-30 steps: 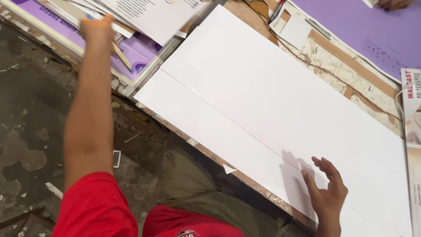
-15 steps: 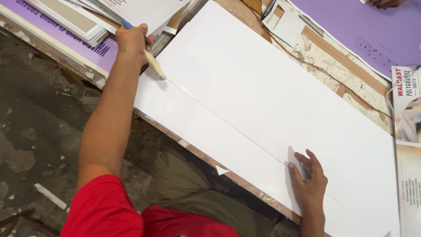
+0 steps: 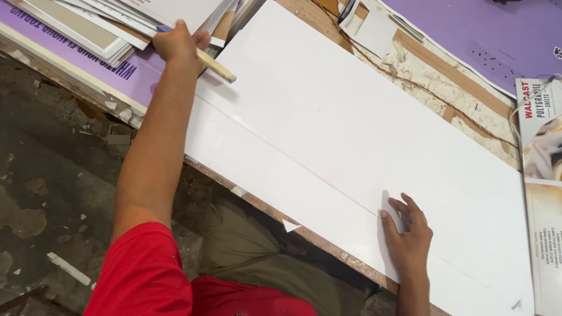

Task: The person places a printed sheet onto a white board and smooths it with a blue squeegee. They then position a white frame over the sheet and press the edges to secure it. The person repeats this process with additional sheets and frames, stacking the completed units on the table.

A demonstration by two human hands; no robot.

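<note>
A long white board (image 3: 351,129) lies slantwise across the worktable, with a thin straight line running along its length. My left hand (image 3: 178,44) is at the board's far left end, closed around a pale wooden stick (image 3: 218,65) whose tip rests on the board's edge. My right hand (image 3: 408,233) lies flat on the board near its front edge, fingers spread, right by the line. My red sleeve (image 3: 140,275) shows at the bottom.
A stack of printed sheets and panels (image 3: 111,23) on a purple board (image 3: 132,73) lies at the upper left. More purple sheet (image 3: 486,35) and sample leaflets (image 3: 541,158) sit at the right. Dirty floor with debris (image 3: 52,193) is below the table's edge.
My left hand drew the wooden stick from the stack at the left over to the board's end. My right hand stayed flat on the board.
</note>
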